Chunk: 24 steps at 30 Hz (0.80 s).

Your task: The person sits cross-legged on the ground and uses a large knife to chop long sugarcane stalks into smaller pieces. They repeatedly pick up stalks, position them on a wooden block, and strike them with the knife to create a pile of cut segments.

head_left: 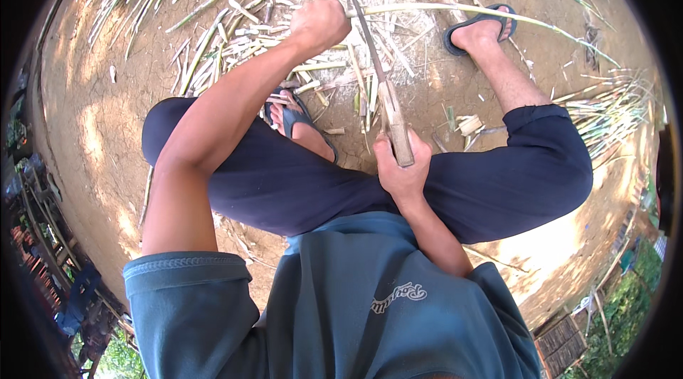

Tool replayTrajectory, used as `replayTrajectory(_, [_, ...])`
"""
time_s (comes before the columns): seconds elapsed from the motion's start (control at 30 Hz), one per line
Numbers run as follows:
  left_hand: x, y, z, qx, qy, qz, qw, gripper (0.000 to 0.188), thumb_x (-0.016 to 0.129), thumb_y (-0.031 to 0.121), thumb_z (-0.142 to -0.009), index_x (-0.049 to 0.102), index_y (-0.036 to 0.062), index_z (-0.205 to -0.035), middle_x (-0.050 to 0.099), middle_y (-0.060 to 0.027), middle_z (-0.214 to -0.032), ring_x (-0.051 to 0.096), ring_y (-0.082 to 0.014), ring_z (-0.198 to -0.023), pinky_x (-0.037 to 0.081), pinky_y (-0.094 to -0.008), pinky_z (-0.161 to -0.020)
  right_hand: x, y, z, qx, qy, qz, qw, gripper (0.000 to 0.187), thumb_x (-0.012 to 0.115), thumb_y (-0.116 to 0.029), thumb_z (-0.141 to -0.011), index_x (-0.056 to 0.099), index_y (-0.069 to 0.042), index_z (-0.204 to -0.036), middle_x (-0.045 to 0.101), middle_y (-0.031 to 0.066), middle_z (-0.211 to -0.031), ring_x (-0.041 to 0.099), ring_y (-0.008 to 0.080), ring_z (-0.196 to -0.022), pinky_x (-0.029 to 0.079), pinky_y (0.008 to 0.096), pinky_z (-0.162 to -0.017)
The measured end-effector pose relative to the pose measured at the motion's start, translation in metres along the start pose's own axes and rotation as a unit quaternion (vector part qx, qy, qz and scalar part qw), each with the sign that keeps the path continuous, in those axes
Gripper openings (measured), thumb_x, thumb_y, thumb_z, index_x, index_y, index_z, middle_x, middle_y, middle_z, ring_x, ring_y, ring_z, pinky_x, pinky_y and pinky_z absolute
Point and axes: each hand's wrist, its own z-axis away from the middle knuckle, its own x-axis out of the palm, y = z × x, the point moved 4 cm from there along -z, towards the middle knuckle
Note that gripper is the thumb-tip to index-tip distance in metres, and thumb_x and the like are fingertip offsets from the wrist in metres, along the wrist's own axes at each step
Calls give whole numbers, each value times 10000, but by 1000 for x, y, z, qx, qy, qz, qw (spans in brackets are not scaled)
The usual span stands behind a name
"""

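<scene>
Outdoors, the left hand (pixel 320 24) has its grip closed around a long stalk (pixel 445 7) over littered ground (pixel 128 87), just beside the dark blade (pixel 368 43) crossing it, whose wooden handle (pixel 390 110) the right hand (pixel 403 160) clamps.

head fisheye | faces down from head | close over left hand (pixel 320 24), right hand (pixel 403 178) (black-cornered)

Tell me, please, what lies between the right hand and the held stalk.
In the head view, the wooden handle and long blade span the gap, over cut pieces on the ground.
</scene>
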Motion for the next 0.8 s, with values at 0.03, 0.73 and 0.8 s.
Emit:
replayTrajectory(0.03, [1, 3, 3, 0, -1, 5, 1000, 325, 534, 180, -827, 716, -39, -984, 704, -257, -971, 703, -369, -950, 552, -453, -838, 1, 4, -6, 5, -6, 15, 1000, 164, 682, -80, -788, 572, 0, -697, 544, 87, -540, 514, 109, -495, 404, 319, -478])
replayTrajectory(0.73, [-127, -81, -24, 26, 172, -118, 978, 344, 631, 354, -872, 722, 69, -1045, 724, -182, -969, 704, -330, -930, 550, -439, -847, -46, 19, 45, 91, -79, 187, 975, 138, 678, -88, -792, 602, 11, -852, 582, 151, -590, 628, 258, -500, 483, 356, -495])
replayTrajectory(0.8, [-139, -68, -4, 41, 204, -114, 971, 343, 651, 365, -861, 732, 73, -1021, 727, -183, -925, 710, -334, -894, 556, -440, -829, -13, 33, 15, 83, -137, 299, 941, 246, 717, -128, -773, 607, 7, -947, 619, 161, -645, 646, 338, -572, 521, 413, -637])
